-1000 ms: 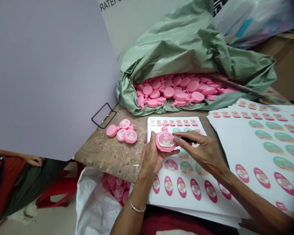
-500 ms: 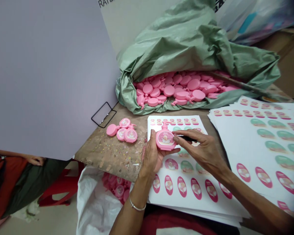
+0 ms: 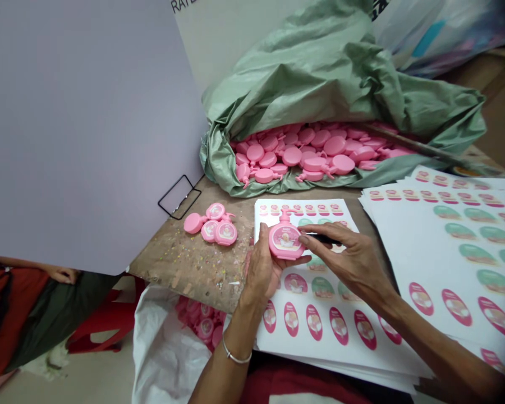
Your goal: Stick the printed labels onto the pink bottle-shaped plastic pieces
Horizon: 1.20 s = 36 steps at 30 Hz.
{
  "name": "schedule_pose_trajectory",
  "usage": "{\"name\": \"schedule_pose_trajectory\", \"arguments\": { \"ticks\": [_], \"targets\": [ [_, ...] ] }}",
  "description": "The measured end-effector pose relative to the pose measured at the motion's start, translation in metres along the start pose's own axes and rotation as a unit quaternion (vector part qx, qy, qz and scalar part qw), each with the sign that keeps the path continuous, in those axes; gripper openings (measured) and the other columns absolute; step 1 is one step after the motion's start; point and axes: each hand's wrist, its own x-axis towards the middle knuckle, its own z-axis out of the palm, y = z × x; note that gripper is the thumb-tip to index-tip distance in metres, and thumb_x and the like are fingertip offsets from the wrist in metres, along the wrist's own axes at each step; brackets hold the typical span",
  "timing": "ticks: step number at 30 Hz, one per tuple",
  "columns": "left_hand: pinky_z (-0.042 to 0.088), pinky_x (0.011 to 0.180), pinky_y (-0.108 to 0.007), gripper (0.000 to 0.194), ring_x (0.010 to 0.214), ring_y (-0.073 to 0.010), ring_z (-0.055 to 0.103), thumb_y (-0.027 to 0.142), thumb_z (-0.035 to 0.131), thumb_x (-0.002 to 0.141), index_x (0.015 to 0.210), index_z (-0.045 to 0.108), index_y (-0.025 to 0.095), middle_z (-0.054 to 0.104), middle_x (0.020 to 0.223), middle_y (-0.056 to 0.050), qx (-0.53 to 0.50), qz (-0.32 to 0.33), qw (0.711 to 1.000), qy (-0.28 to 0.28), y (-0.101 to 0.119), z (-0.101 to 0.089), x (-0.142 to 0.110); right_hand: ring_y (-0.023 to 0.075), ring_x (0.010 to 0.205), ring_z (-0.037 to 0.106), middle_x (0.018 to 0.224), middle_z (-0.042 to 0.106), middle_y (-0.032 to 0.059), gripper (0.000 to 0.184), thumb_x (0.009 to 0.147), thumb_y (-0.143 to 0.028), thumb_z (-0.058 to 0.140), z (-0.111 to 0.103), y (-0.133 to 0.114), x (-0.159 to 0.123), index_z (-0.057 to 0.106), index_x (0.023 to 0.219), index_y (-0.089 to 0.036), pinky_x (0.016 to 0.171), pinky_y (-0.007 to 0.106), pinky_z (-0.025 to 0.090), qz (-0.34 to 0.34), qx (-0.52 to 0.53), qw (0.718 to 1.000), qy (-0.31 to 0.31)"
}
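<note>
Left hand grips a pink pump-bottle-shaped piece, label on its face, held just above a sticker sheet at the tabletop's near right. Right hand is curled, fingers pinching a dark slim tool, its tip at the piece's label. Left of the hands, a small pile of labelled pink pieces sits on the tabletop. Stacked sticker sheets lie to the right. Far side: green plastic sack full of unlabelled pink pieces. Near left: white sack with more pink pieces. Seated person's arm far left.
</note>
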Motion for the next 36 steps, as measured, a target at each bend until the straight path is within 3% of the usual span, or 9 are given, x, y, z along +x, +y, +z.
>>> {"name": "schedule_pose_trajectory", "arguments": {
  "ticks": [7, 13, 19, 23, 25, 28, 33, 35, 36],
  "targets": [
    [0.057, 0.083, -0.044, 0.046, 0.097, -0.0258, 0.065, 0.052, 0.061, 0.083, 0.105, 0.066, 0.013, 0.069, 0.104, -0.012, 0.012, 0.007, 1.000, -0.024, 0.001, 0.001, -0.003, 0.0205, 0.076, 0.064, 0.086, 0.073, 0.0048, 0.022, 0.085, -0.040, 0.063, 0.000, 0.000, 0.001, 0.072, 0.096, -0.023, 0.071, 0.037, 0.049, -0.072, -0.078, 0.994, 0.009],
    [0.057, 0.081, -0.039, 0.034, 0.089, -0.0208, 0.065, 0.031, 0.072, 0.077, 0.106, 0.063, 0.016, 0.067, 0.097, -0.007, 0.091, 0.072, 0.993, -0.012, 0.001, 0.000, -0.008, 0.0317, 0.080, 0.065, 0.085, 0.071, 0.0159, 0.060, 0.083, -0.055, 0.058, -0.008, 0.005, 0.007, 0.061, 0.123, -0.010, 0.078, 0.048, 0.044, -0.132, -0.334, 0.931, 0.060],
    [0.054, 0.085, -0.037, 0.040, 0.095, -0.0228, 0.064, 0.022, 0.074, 0.072, 0.111, 0.063, 0.018, 0.067, 0.103, -0.009, 0.123, 0.021, 0.991, -0.056, 0.009, 0.005, -0.019, 0.0280, 0.108, 0.062, 0.125, 0.061, 0.0154, 0.084, 0.071, -0.059, 0.069, 0.007, 0.013, 0.030, 0.040, 0.138, -0.017, 0.087, 0.041, 0.050, -0.033, -0.146, 0.988, -0.035],
    [0.056, 0.075, -0.038, 0.050, 0.087, -0.0262, 0.068, 0.040, 0.075, 0.070, 0.111, 0.062, 0.016, 0.070, 0.104, -0.014, 0.153, 0.026, 0.987, 0.049, 0.014, -0.026, -0.015, 0.0273, 0.113, 0.060, 0.126, 0.062, 0.0149, 0.071, 0.076, -0.058, 0.064, -0.005, 0.053, 0.076, 0.047, 0.131, -0.017, 0.091, 0.041, 0.048, -0.003, -0.194, 0.981, -0.014],
    [0.055, 0.073, -0.038, 0.046, 0.082, -0.0272, 0.068, 0.051, 0.069, 0.073, 0.102, 0.065, 0.016, 0.072, 0.095, -0.013, 0.263, 0.079, 0.949, 0.153, 0.022, -0.054, -0.002, 0.0269, 0.106, 0.063, 0.116, 0.067, 0.0150, 0.059, 0.080, -0.055, 0.060, -0.020, 0.076, 0.109, 0.054, 0.123, -0.015, 0.086, 0.038, 0.049, 0.007, -0.269, 0.963, 0.025],
    [0.050, 0.085, -0.043, 0.042, 0.101, -0.0333, 0.064, 0.053, 0.061, 0.079, 0.102, 0.065, 0.019, 0.071, 0.098, -0.013, 0.456, 0.179, 0.818, 0.302, 0.042, -0.088, 0.019, 0.0303, 0.094, 0.067, 0.095, 0.071, 0.0178, 0.047, 0.082, -0.050, 0.060, -0.035, 0.101, 0.156, 0.062, 0.109, -0.012, 0.075, 0.039, 0.048, 0.033, -0.363, 0.929, 0.067],
    [0.036, 0.104, -0.052, 0.044, 0.127, -0.0362, 0.046, 0.049, 0.059, 0.082, 0.114, 0.059, 0.019, 0.054, 0.129, -0.017, 0.599, 0.385, 0.621, 0.328, 0.067, -0.090, 0.030, 0.0275, 0.082, 0.067, 0.080, 0.070, 0.0182, 0.024, 0.086, -0.033, 0.055, -0.035, 0.118, 0.193, 0.068, 0.081, -0.014, 0.067, 0.035, 0.044, 0.004, -0.384, 0.923, 0.036],
    [0.035, 0.106, -0.050, 0.042, 0.129, -0.0342, 0.044, 0.045, 0.059, 0.083, 0.114, 0.059, 0.018, 0.050, 0.133, -0.017, 0.592, 0.442, 0.598, 0.310, 0.067, -0.078, 0.026, 0.0282, 0.083, 0.067, 0.083, 0.070, 0.0183, 0.022, 0.086, -0.029, 0.054, -0.037, 0.115, 0.190, 0.069, 0.081, -0.014, 0.068, 0.036, 0.044, -0.015, -0.381, 0.924, 0.027],
    [0.039, 0.104, -0.048, 0.038, 0.124, -0.0322, 0.048, 0.043, 0.059, 0.084, 0.113, 0.060, 0.018, 0.053, 0.130, -0.015, 0.577, 0.441, 0.624, 0.287, 0.066, -0.072, 0.025, 0.0291, 0.086, 0.066, 0.086, 0.070, 0.0185, 0.021, 0.085, -0.028, 0.054, -0.040, 0.111, 0.185, 0.069, 0.084, -0.013, 0.071, 0.037, 0.045, -0.027, -0.378, 0.925, 0.022]
  ]
}}
